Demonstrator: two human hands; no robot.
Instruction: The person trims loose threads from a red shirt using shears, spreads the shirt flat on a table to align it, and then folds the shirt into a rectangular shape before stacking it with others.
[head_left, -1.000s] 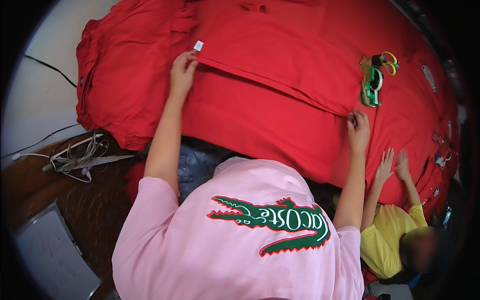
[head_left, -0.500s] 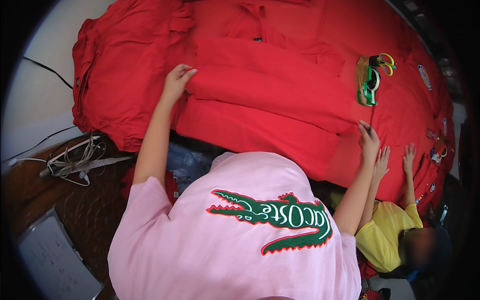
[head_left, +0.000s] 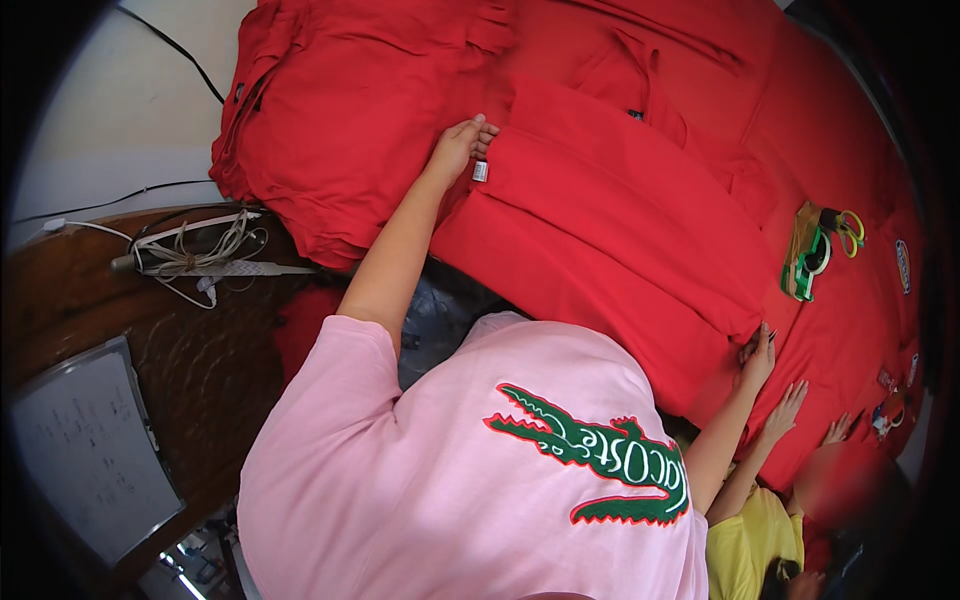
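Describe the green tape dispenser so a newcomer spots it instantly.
Find the big spread of red cloth, then the camera wearer's right hand. Just beyond it, slightly right, lies the small green tape dispenser. Unlike the yellow-handled scissors beside it, it has a green frame and round roll.

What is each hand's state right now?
Left hand: curled at left edge of the red cloth; grip unclear.
Right hand: at its right end; grip unclear.

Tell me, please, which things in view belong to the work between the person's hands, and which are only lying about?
In the work:
- red cloth, with the left hand at one end and the right hand at the other
- white label beside the left hand

Apparently just lying about:
- green tape dispenser
- yellow-handled scissors
- bundled cables
- white board
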